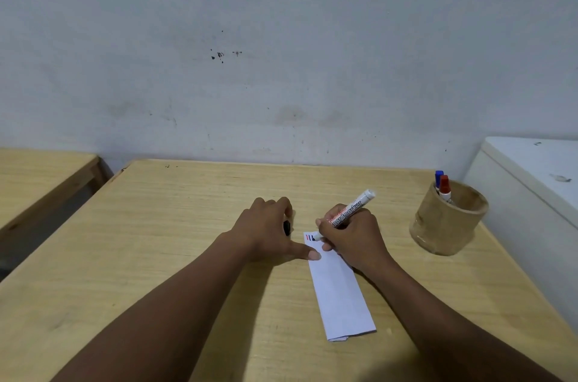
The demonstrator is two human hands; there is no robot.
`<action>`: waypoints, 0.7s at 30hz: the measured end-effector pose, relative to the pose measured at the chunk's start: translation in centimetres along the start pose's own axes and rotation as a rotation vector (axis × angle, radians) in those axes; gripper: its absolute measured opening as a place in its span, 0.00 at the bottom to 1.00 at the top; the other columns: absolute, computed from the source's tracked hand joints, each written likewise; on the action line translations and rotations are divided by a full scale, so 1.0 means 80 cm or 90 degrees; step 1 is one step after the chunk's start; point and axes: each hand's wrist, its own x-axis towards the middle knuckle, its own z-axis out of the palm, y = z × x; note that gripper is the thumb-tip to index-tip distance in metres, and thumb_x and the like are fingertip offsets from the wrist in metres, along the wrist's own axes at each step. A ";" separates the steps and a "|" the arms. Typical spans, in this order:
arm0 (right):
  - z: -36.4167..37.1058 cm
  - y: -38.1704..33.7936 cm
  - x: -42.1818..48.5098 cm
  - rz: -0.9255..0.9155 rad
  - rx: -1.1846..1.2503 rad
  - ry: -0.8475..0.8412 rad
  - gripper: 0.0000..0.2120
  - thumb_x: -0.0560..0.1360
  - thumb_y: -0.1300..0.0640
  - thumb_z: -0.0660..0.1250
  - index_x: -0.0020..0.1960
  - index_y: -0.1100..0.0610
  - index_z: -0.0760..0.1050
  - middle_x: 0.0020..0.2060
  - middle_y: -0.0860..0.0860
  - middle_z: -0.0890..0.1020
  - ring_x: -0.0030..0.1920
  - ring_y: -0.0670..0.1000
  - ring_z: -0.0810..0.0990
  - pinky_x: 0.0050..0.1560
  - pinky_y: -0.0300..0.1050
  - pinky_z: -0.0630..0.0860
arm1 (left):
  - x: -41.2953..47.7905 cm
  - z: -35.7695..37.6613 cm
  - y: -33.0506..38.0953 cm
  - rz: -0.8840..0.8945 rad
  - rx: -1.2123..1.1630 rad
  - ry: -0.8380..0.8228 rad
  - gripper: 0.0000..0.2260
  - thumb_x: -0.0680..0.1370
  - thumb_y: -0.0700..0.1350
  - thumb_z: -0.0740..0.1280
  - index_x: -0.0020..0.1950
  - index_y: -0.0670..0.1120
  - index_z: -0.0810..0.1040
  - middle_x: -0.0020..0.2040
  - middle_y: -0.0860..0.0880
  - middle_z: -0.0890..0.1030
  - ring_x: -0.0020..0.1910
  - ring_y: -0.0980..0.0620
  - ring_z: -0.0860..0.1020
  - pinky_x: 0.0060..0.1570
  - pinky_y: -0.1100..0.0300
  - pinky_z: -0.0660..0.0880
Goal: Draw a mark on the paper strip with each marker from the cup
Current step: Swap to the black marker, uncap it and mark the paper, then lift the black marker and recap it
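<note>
We saw a folded paper strip point(341, 297) lying on a wooden table point(156, 256), its near end free. Farther along, our left hand point(266, 231) pinned the strip's edge with the thumb while curling around a black cap point(286, 228). Just right of it, our right hand point(353, 241) gripped a white marker point(347, 213), tip on the strip's far end beside red and blue marks point(309, 237). We judged a short, light stroke best. Beyond, right of that hand, stood the cup point(447, 225) with two markers.

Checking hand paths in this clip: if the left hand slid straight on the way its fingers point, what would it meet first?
The left hand points toward the far table edge. Only bare tabletop shows ahead, then the wall. The way looks free, though depth is hard to judge.
</note>
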 end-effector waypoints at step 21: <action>-0.128 -0.124 0.021 0.155 0.533 0.054 0.05 0.76 0.61 0.64 0.43 0.60 0.77 0.31 0.56 0.80 0.22 0.48 0.76 0.21 0.37 0.66 | 0.039 -0.076 0.068 0.016 -0.715 0.023 0.06 0.78 0.41 0.72 0.51 0.38 0.83 0.42 0.44 0.85 0.41 0.48 0.84 0.46 0.57 0.77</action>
